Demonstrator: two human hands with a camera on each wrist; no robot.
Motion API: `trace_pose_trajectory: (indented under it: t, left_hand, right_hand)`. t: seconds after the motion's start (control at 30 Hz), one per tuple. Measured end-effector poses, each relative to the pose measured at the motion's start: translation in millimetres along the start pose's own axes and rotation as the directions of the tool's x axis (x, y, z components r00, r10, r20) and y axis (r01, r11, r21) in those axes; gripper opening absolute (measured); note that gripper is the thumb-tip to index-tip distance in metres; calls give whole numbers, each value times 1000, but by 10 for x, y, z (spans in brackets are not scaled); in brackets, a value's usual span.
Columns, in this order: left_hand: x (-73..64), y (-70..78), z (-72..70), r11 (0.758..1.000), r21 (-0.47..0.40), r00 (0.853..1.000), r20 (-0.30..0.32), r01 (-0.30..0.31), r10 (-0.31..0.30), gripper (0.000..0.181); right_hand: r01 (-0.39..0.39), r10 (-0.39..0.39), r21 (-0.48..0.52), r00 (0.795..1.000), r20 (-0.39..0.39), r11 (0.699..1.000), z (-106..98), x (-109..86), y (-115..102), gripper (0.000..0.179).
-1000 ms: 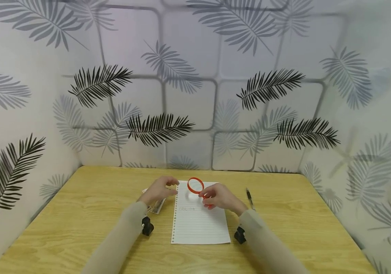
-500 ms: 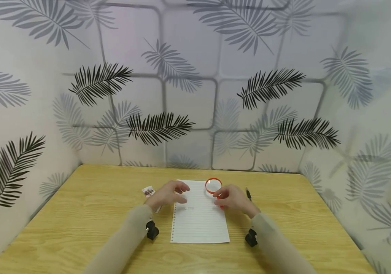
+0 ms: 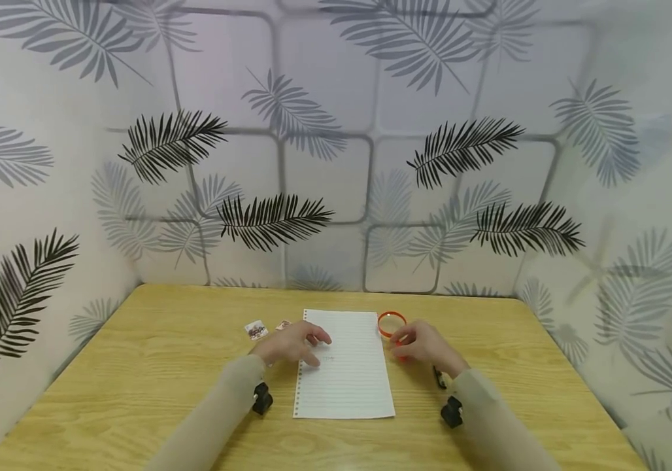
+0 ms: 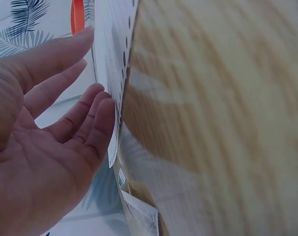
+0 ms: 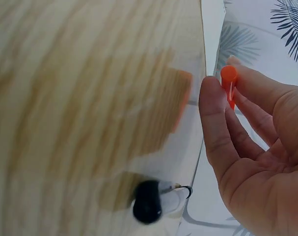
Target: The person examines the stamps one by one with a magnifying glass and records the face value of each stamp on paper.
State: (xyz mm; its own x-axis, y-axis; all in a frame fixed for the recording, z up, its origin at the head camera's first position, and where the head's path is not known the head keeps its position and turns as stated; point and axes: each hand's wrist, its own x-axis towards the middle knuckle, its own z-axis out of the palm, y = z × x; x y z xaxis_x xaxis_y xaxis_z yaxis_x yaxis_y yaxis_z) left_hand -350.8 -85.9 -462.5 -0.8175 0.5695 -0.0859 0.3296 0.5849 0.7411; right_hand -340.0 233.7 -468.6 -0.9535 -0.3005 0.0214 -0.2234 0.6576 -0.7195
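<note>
Magnifying glass pinched by handle in R hand, at R edge of paper, above worktop; long axis fwd & slightly L, ring end farther. L hand empty, fingers relaxed, near paper's L edge, farther from glass.

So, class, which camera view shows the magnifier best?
The head view, where the magnifier shows as a red circle, though the right hand covers part of the handle. The right wrist view shows mostly the handle, end-on, in that hand's pinch; the left wrist view, only an orange-red strip at the top, apparently its edge.
</note>
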Motion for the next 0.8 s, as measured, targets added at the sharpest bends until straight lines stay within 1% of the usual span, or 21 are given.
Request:
trace_pose_trajectory:
  t: [0.1,0.17,0.23,0.37,0.43,0.57,0.67,0.8]
  left_hand:
    - [-10,9,7,1000,31,1000,3,-5,5,41]
    - [-10,7,12,999,40,1000,4,3,-3,41]
    - [-8,-3,17,999,41,1000,5,19,-19,41]
    - [-7,-27,23,999,32,999,26,42,-42,45]
    - [-14,-39,24,999,31,998,44,37,-38,46]
    - [-26,-57,17,999,39,997,71,5,-8,48]
    - [-32,-62,3,999,41,996,85,2,-6,48]
    - [-35,-61,-14,999,30,995,102,17,-20,49]
  right_hand:
    - [-17,17,2,1000,1,1000,-11,-33,30,21]
    - [-23,22,16,1000,11,1000,-15,-54,47,21]
    - [-26,26,37,999,25,999,-17,-70,64,20]
    - [-38,36,58,999,34,998,-18,-82,84,19]
    - [-47,44,63,998,37,997,-18,-85,88,20]
    - [-67,63,78,997,49,995,-22,-90,85,22]
    - [-87,80,113,995,67,990,-32,-88,83,24]
    - [-114,100,153,990,100,982,-42,-87,81,25]
